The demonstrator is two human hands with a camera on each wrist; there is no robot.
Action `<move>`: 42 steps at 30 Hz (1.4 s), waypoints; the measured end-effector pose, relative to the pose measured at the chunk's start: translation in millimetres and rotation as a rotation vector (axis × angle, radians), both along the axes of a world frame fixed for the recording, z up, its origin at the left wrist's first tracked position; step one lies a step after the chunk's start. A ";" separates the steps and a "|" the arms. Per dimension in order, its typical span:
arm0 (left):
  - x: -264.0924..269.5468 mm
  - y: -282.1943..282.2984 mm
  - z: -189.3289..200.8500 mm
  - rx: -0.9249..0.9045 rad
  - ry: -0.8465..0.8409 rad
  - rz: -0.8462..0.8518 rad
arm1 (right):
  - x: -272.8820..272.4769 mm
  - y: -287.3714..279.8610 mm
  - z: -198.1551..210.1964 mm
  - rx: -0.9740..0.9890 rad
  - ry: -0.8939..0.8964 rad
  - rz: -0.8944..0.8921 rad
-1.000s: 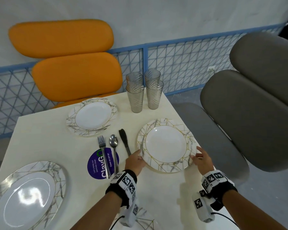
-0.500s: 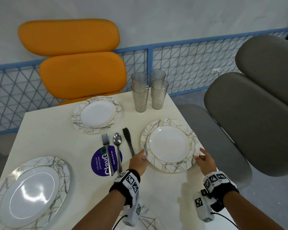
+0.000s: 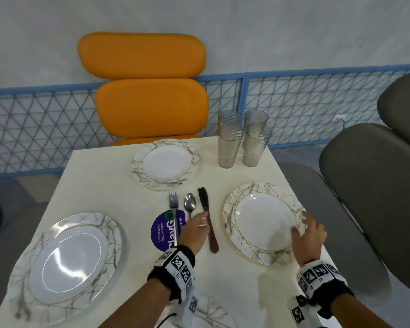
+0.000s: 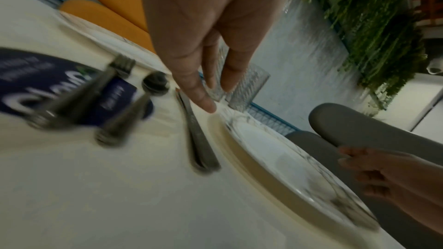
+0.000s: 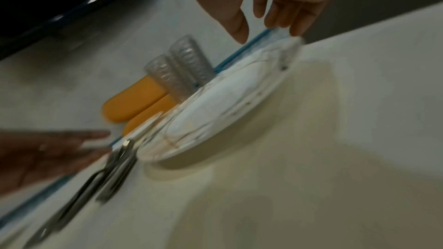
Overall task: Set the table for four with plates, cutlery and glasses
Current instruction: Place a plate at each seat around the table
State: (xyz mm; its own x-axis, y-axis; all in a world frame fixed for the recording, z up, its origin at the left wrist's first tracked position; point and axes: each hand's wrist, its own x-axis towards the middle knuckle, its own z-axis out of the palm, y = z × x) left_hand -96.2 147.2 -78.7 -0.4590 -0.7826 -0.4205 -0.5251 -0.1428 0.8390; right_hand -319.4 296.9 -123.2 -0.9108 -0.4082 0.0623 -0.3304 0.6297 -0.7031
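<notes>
4 plates are seen on the tabletop (image 3: 227, 292): a left plate (image 3: 66, 259), a far plate (image 3: 165, 164), a right plate (image 3: 262, 223) and a near one, mostly hidden. All are bare. 4 glasses (image 3: 243, 140) are grouped at the far corner. 1 fork (image 3: 173, 209), 1 spoon (image 3: 189, 204) and 1 knife (image 3: 207, 218) lie together. The left hand (image 3: 195, 233) is held over the knife with straight, slack fingers (image 4: 203, 97). The right hand (image 3: 308, 235) is held at the right plate's rim with loose fingers (image 5: 297, 26), gripping nothing.

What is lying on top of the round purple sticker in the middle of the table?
The fork handle crosses the purple sticker, and the spoon handle reaches it. The left hand covers the sticker's right edge, hiding what lies there.
</notes>
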 end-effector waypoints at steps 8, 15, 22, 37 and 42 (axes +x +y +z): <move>86.1 -111.4 7.0 -0.088 -0.074 0.250 | 66.3 -149.7 18.4 0.155 0.017 0.606; 108.0 -182.0 -22.0 -0.054 -0.204 0.099 | 93.6 -250.5 15.8 0.444 -0.219 0.717; 91.3 -216.4 -40.2 0.008 -0.147 0.168 | 91.7 -296.1 4.4 0.427 -0.321 0.660; 74.1 -217.2 -44.8 -0.016 -0.130 0.143 | 80.4 -280.1 -7.4 0.177 -0.477 0.609; 74.6 -217.0 -45.2 -0.014 -0.130 0.152 | 81.4 -279.5 -7.7 0.179 -0.473 0.609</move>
State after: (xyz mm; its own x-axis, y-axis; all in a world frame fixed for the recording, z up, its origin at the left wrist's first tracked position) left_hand -21.5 -69.7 -123.9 -0.2778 -0.8448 -0.4573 -0.6024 -0.2175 0.7679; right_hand -237.9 17.4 -130.9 -0.4375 -0.8105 -0.3895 -0.3441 0.5511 -0.7602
